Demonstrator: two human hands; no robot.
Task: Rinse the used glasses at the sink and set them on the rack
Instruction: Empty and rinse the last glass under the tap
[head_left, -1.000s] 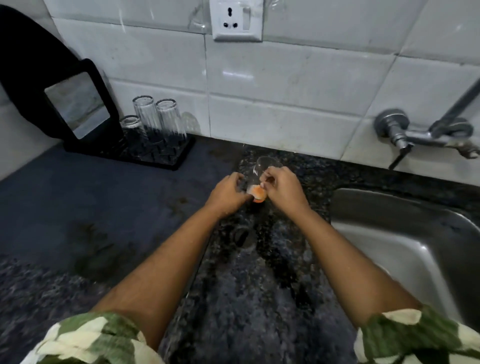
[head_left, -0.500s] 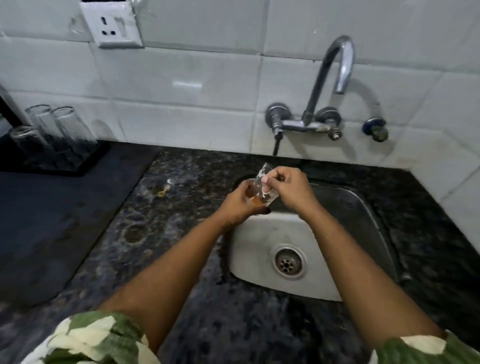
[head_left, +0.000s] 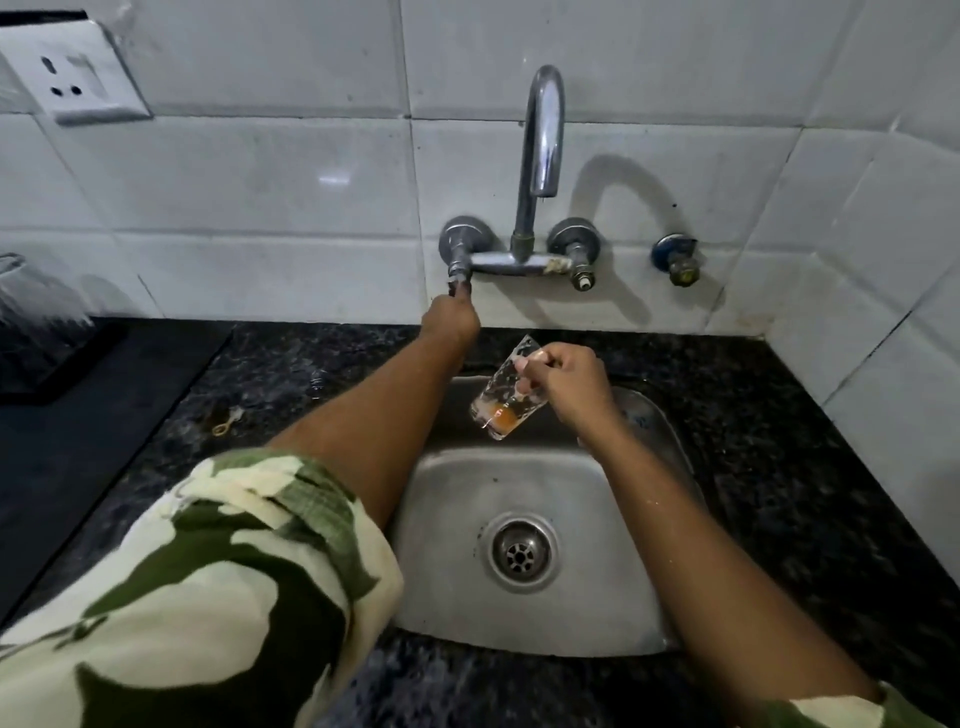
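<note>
My right hand (head_left: 569, 382) holds a clear glass (head_left: 501, 400) tilted over the steel sink (head_left: 613, 587); an orange residue sits at its bottom. The fingers pinch the glass near its rim. My left hand (head_left: 451, 317) reaches up to the wall tap's left handle (head_left: 460, 275) and grips it. The curved spout (head_left: 543, 130) hangs above the glass, and no water runs from it. At the far left edge, upturned glasses (head_left: 28, 296) stand on the black rack (head_left: 57, 358), only partly in view.
Dark speckled granite counter (head_left: 810, 467) surrounds the sink. A dark mat (head_left: 78, 457) lies left under the rack. A small gold ring-like object (head_left: 223, 426) lies on the counter. A wall socket (head_left: 67, 78) sits upper left, a blue valve (head_left: 675, 257) right of the tap.
My left hand let go of the glass and rose to the tap's left handle. My right hand alone keeps the glass, now lower over the sink. The view shifted right.
</note>
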